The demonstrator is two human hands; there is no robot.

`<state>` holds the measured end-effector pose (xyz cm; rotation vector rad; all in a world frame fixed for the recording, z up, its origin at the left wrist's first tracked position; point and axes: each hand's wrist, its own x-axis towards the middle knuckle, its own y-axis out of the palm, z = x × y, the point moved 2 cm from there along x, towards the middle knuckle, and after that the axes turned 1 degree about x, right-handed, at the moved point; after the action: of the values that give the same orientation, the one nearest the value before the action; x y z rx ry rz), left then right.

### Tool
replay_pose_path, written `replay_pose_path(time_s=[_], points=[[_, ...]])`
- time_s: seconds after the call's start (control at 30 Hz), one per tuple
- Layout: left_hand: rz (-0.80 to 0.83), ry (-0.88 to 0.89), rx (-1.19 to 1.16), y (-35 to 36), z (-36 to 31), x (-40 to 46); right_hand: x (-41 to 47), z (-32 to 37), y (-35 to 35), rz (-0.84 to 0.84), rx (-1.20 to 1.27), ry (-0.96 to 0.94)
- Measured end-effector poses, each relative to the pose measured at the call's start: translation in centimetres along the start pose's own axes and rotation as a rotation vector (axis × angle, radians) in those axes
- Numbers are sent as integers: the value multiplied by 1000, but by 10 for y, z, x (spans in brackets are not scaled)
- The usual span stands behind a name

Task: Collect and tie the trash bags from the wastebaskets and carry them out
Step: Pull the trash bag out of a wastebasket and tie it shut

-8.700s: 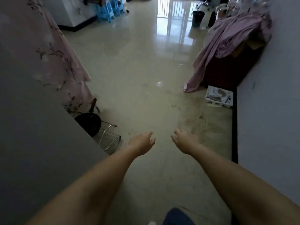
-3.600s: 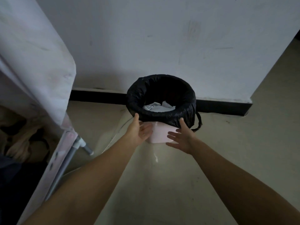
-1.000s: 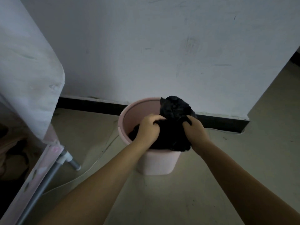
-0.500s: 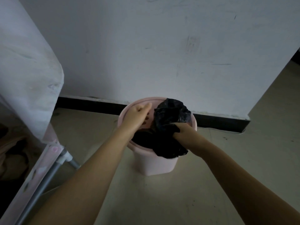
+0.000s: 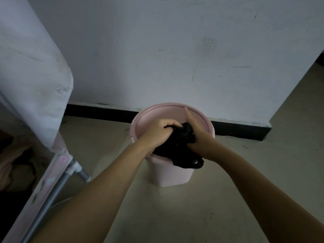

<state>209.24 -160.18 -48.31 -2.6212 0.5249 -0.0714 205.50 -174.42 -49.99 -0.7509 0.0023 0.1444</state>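
Black trash bag (image 5: 180,148) plastic is seen gathered into a bunch over the mouth of a pink wastebasket (image 5: 173,174), with part of it draped over the near rim and down the outer wall. The bunched top is gripped by the left hand (image 5: 160,132), whose fingers are curled tightly around it. The right hand (image 5: 197,137) is pressed against the bag from the other side; its lower fingers appear wrapped into the plastic, while one finger is held out straight over the basket's opening. The wastebasket is stood on a pale, smooth floor (image 5: 175,211), dull and faintly marked, just in front of a black baseboard (image 5: 98,111). Behind it a white wall (image 5: 175,50) is shown, scuffed in several places, and its corner is met at the right, where the floor runs on past it. At the left, a pale fabric cover (image 5: 31,71) is hung over a frame with a grey metal tube (image 5: 52,195). The whole room is dimly lit.
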Motion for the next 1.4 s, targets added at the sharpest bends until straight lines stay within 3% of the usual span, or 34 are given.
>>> replay_pose_path(time_s=[0.07,0.13,0.2,0.27,0.33,0.4,0.47,0.53,0.7,0.87,1.07,1.2,1.3,1.4], points=[[61,1,-43,-1,-2,-7,6,3,9,71,-134,-3],[42,-10,-107,-9,1,-9,12,9,8,-35,-240,14],[-178,-19,-119,-25,14,-4,11,13,1,-163,-200,65],[-463,-87,51,-44,42,1,12,14,-8,-332,-65,114],[-533,-332,107,-51,76,-5,14,14,-20,-480,122,137],[-360,-711,-286,-44,101,-19,15,20,-31,-568,343,125],[-128,-911,-835,-31,99,-31,11,33,-41,-635,544,62],[-57,-915,-1020,-25,95,-30,6,45,-50,-701,676,-13],[-176,-880,-1049,-14,84,-25,-19,69,-90,-918,796,-168],[-332,-797,-1095,-4,69,-17,-57,75,-128,-1045,716,-280],[-469,-733,-1240,14,63,-3,-66,19,-105,-824,439,20],[-455,-679,-1221,22,64,-5,-68,-40,-56,-625,462,248],[-197,-780,-1001,45,47,-18,-73,-73,-17,-472,615,441],[314,-716,-643,81,23,-38,-80,-90,13,-291,866,649]])
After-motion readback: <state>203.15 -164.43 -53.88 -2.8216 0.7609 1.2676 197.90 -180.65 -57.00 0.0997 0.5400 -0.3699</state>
